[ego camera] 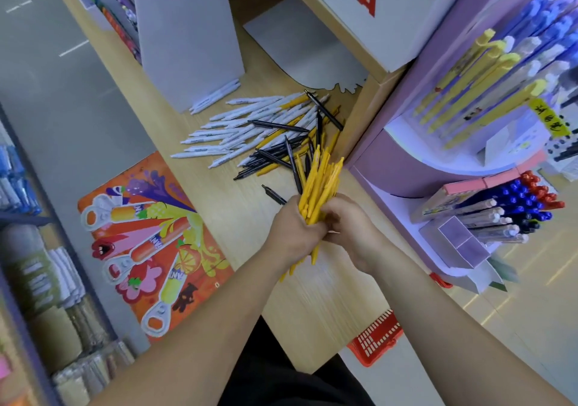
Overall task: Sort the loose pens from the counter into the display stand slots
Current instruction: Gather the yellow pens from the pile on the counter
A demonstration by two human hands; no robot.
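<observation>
A bundle of yellow pens [322, 183] stands fanned upward over the wooden counter [331, 293]. My left hand [292, 230] grips the bundle from the left and my right hand [350, 227] closes round it from the right. Behind them lies a loose pile: white pens [237, 124], black pens [278, 155] and a few yellow ones mixed in. The purple display stand [406, 161] rises at the right, its upper slots holding yellow pens [475, 92] and its lower slots blue and red ones [525, 202].
An orange illustrated card [150, 243] lies flat on the counter at the left. A grey card stand [184, 30] is upright at the back, with two white pens at its foot. A red basket [378, 340] sits below the counter's near edge.
</observation>
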